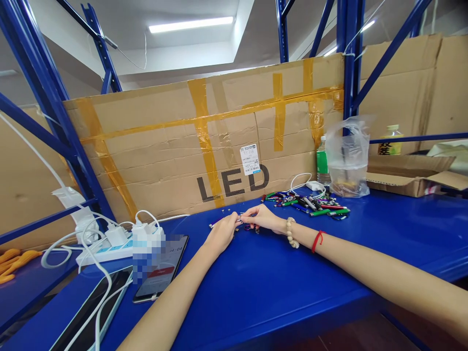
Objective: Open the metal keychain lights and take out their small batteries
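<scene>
My left hand (222, 231) and my right hand (264, 218) meet over the blue table, fingertips pinched close together. Whatever small piece they hold is mostly hidden by the fingers. Beside the left hand's far side shows the tip of a slim purple-blue tube (211, 225); whether that hand grips it is unclear. Small metallic and purple bits (252, 227) lie under and beside the right fingers. Behind my right hand spreads a pile of slim pen-like tubes (309, 203) in green, red, blue, black and silver.
Left of my forearm lie a phone (164, 270), a dark tablet-like device (98, 304) and a white power strip (117, 249) with tangled cables. A cardboard panel (168, 161) backs the table (292, 292). A plastic bag (347, 161), bottle (322, 163) and open carton (398, 183) stand right.
</scene>
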Tool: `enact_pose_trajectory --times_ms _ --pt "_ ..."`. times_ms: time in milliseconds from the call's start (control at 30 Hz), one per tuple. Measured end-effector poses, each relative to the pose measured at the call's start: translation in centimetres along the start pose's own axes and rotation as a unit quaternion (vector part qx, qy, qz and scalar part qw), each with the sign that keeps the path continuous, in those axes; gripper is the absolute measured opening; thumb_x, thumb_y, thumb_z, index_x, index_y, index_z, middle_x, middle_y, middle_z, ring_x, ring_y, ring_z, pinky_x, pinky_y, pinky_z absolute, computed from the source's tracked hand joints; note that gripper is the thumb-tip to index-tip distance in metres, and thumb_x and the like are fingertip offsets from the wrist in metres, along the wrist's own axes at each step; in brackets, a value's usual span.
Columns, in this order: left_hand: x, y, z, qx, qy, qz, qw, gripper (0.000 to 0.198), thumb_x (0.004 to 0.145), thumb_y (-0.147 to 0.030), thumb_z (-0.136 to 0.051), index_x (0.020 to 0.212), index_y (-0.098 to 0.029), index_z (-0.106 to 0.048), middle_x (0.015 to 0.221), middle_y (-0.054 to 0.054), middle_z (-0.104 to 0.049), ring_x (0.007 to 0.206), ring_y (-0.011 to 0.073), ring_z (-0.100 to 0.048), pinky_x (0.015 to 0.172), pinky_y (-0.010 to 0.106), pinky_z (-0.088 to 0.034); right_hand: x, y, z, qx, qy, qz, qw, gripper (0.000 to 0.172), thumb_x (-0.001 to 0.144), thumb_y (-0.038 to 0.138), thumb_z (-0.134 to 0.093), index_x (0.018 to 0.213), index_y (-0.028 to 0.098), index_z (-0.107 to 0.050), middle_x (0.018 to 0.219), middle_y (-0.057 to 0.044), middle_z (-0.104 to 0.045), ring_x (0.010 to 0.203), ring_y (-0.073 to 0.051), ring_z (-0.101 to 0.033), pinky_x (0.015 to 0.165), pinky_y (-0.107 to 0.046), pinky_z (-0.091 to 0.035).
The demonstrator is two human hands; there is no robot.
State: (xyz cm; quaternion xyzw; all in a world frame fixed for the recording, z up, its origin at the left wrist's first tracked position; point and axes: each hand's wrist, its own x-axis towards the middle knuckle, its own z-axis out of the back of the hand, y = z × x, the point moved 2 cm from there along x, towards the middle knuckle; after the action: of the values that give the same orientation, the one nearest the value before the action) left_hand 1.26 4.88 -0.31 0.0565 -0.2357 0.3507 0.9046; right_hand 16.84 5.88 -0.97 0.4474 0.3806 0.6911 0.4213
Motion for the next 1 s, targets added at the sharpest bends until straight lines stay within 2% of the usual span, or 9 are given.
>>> enact_pose_trajectory --times_ms 233,433,600,700,800,900,1000 --pt "-0.1 -0.1 0.4 -0.009 -0.017 0.003 1.0 0.012 0.088 -0.023 -0.03 0.085 -0.018 -0.041 0.096 0.008 -0.061 0.089 0.0171 -0.058 0.073 0.028 -0.045 -0.4 0.9 -0.8 0.012 0.001 -0.004 1.0 0.033 0.063 0.042 -0.065 0.076 0.011 -0.067 0.052 0.0 -0.058 0.043 -0.005 -0.046 0.038 -0.015 -0.036" --pt "0.1 0.2 0.0 0.013 -0.047 0.023 0.999 0.018 0.088 -0.022 -0.03 0.095 -0.018 -0.046 0.096 0.007 -0.061 0.09 0.0167 -0.057 0.076 0.029 -0.044 0.4 0.8 -0.4 -0.031 0.018 0.042 0.998 0.035 0.062 0.043 -0.065 0.078 0.012 -0.066 0.073 -0.005 -0.064 0.048 -0.007 -0.053 0.041 -0.017 -0.041" --pt "0.3 0.2 -0.3 0.051 -0.038 0.028 0.998 0.024 0.088 -0.02 -0.029 0.096 -0.016 -0.051 0.091 0.008 -0.061 0.09 0.018 -0.055 0.079 0.031 -0.043 0.7 0.4 0.0 -0.114 0.019 0.103 0.988 0.035 0.068 0.044 -0.06 0.08 0.011 -0.065 0.064 -0.004 -0.063 0.044 -0.009 -0.052 0.041 -0.02 -0.041" --pt "0.4 0.1 -0.3 0.053 -0.036 0.028 0.998 0.026 0.088 -0.02 -0.028 0.099 -0.016 -0.051 0.092 0.008 -0.061 0.092 0.0184 -0.055 0.081 0.033 -0.042 0.5 0.7 0.7 -0.217 -0.005 0.169 0.961 0.029 0.074 0.042 -0.056 0.08 0.015 -0.065 0.069 -0.003 -0.064 0.047 -0.009 -0.054 0.049 -0.021 -0.041" --pt "0.5 0.2 -0.3 0.036 -0.037 0.035 0.998 0.028 0.089 -0.021 -0.026 0.101 -0.017 -0.051 0.094 0.008 -0.061 0.092 0.0182 -0.054 0.081 0.032 -0.042 0.1 1.5 1.2 -0.333 -0.015 0.249 0.909 0.021 0.074 0.037 -0.058 0.082 0.02 -0.066 0.08 -0.003 -0.064 0.065 -0.012 -0.058 0.06 -0.022 -0.04" --pt "0.5 0.3 -0.4 0.012 -0.033 0.037 0.999 0.027 0.089 -0.023 -0.027 0.102 -0.018 -0.05 0.096 0.007 -0.06 0.093 0.0177 -0.054 0.081 0.031 -0.042 -0.2 2.2 1.5 -0.383 -0.013 0.297 0.874 0.021 0.079 0.035 -0.054 0.091 0.023 -0.065 0.086 -0.003 -0.063 0.076 -0.013 -0.057 0.063 -0.021 -0.039" --pt "0.5 0.2 -0.5 -0.018 -0.035 0.032 0.999 0.026 0.089 -0.024 -0.026 0.1 -0.019 -0.049 0.094 0.006 -0.06 0.089 0.017 -0.055 0.077 0.029 -0.042 -0.2 2.3 1.5 -0.409 -0.019 0.314 0.856 0.021 0.081 0.034 -0.051 0.09 0.023 -0.066 0.087 -0.002 -0.063 0.075 -0.012 -0.057 0.06 -0.019 -0.037"
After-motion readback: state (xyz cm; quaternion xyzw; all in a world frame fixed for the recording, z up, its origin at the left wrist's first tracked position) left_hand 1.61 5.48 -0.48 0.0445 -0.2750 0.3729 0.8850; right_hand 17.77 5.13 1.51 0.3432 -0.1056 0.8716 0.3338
